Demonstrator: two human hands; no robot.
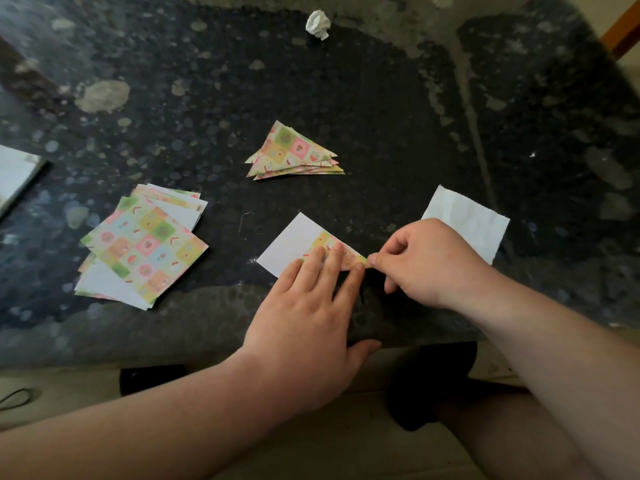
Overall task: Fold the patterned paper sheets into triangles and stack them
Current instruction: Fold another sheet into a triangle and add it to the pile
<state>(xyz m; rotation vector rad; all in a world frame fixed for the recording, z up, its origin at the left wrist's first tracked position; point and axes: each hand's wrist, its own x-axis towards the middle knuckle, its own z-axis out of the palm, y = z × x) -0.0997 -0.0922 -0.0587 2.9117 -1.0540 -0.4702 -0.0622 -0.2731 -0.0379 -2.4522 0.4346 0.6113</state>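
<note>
Dark speckled stone table [381, 98], pale floor [346, 445] beneath, wooden edge [623, 32] top right

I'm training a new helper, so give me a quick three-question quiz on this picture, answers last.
1. True or false: the stack of folded triangles lies nearer the person than the half-folded sheet.
2. The left hand presses that sheet. The right hand: A idles; B pinches its corner; C lifts the stack.
3. What lies near the table's far edge?
Key: 1 false; 2 B; 3 crumpled paper ball.
</note>
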